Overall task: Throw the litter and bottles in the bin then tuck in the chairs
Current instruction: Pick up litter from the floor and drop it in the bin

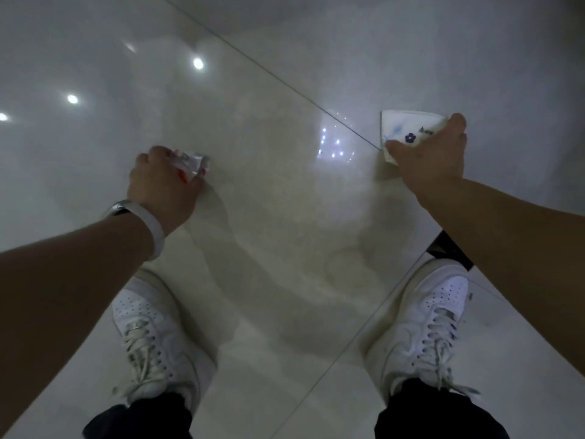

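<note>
The head camera looks straight down at a glossy pale tiled floor (269,191). Both arms extend forward over it.

Left hand (161,182): closed around a crumpled wrapper (190,164), white with red print. The wrapper protrudes from the front of the fist, toward the thumb side. A pale bracelet (152,229) sits on the left wrist, with a metallic piece on its upper edge.

Right hand (433,160): closed on a white paper cup (408,128). The cup lies on its side in the grip, its rim pointing left, away from the palm. The thumb presses the lower wall and the fingers wrap over the upper wall. A small dark flower mark and a faint blue smear show on the cup wall.

Both items are held in the air above the floor, well apart from each other, one at each side of the view.

Below the hands, two white lace-up sneakers stand on the floor: the left sneaker (152,340) under the left forearm, the right sneaker (424,327) under the right forearm. Dark trouser hems cover the ankles. A dark object (449,248) is partly visible behind the right sneaker, under the right forearm; its identity cannot be determined.

Dark grout lines cross the floor diagonally. Round ceiling-light reflections (198,63) appear on the tiles at upper left, and a cluster of small bright reflections lies between the two hands.
</note>
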Motion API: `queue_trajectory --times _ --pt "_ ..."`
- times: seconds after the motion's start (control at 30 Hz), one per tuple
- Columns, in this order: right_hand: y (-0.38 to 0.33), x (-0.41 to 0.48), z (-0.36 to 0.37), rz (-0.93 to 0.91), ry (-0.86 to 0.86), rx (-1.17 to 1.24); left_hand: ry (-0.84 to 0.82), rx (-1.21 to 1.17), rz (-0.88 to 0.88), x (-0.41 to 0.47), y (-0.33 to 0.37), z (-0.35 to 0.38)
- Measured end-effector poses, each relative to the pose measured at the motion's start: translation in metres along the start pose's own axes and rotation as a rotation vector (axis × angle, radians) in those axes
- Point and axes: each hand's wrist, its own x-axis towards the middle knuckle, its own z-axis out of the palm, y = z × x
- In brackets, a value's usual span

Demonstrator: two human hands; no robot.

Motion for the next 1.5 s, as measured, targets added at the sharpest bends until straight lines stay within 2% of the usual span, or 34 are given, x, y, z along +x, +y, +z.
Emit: queue_trajectory --times 0.2,0.27,0.5,0.7,0.93,1.23,1.5 --pt "-0.012 -0.013 -0.007 -0.08 0.015 0.029 -0.035 -0.107 0.065 -0.006 0.021 -0.002" --pt "-0.019 -0.031 -0.013 -0.114 -0.033 0.085 -0.064 -0.176 0.079 -0.019 0.031 -0.011" --pt "-0.072 -0.117 -0.072 -0.233 -0.164 0.174 -0.036 -0.441 0.139 -0.079 0.067 -0.089" --pt "-0.156 -0.197 -0.17 -0.23 -0.231 0.223 0.009 -0.623 0.14 -0.143 0.098 -0.208" --pt "-0.277 -0.296 -0.291 -0.368 -0.283 0.233 0.097 -0.757 0.145 -0.233 0.109 -0.368" --pt "-0.404 -0.465 -0.394 -0.528 -0.322 0.21 0.181 -0.93 0.243 -0.334 0.054 -0.562" --pt "-0.485 -0.605 -0.434 -0.649 -0.272 0.283 0.244 -1.003 0.369 -0.387 -0.018 -0.695"
